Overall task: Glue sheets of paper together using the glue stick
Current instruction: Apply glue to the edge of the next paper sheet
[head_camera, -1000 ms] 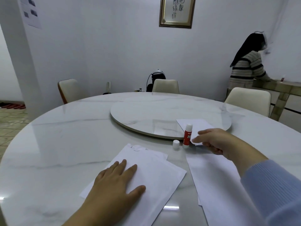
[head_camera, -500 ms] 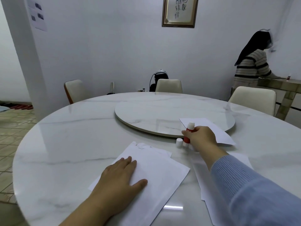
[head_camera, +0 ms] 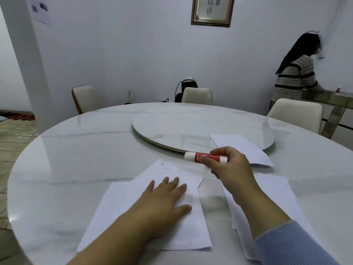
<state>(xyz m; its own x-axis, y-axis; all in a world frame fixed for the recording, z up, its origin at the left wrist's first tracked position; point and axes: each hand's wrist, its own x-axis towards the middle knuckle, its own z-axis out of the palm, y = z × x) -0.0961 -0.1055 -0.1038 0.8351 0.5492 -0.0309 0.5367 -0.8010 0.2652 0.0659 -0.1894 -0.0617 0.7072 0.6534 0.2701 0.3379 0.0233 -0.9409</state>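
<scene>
On the bench (head_camera: 76, 150) in front of you, your left hand (head_camera: 164, 199) lies flat, fingers spread and nothing gripped, pressing down a stack of white paper (head_camera: 133, 207) whose sheets sit slightly askew on one another. Your right hand (head_camera: 229, 169) is raised just beyond that stack, its grip closed around a red and white glue stick (head_camera: 205, 157) held roughly level, one white end pointing left and the other poking out past your fingers on the right. I cannot tell whether the cap is on. Under your right forearm, a second pile of paper (head_camera: 275, 192) rests on the bench, apart from the first, with bare marble between them. A single sheet (head_camera: 238, 146) lies further back, partly on the round turntable (head_camera: 181, 127) and partly overhanging its near edge. Your blue sleeve (head_camera: 290, 245) covers the right forearm; the left arm is bare
</scene>
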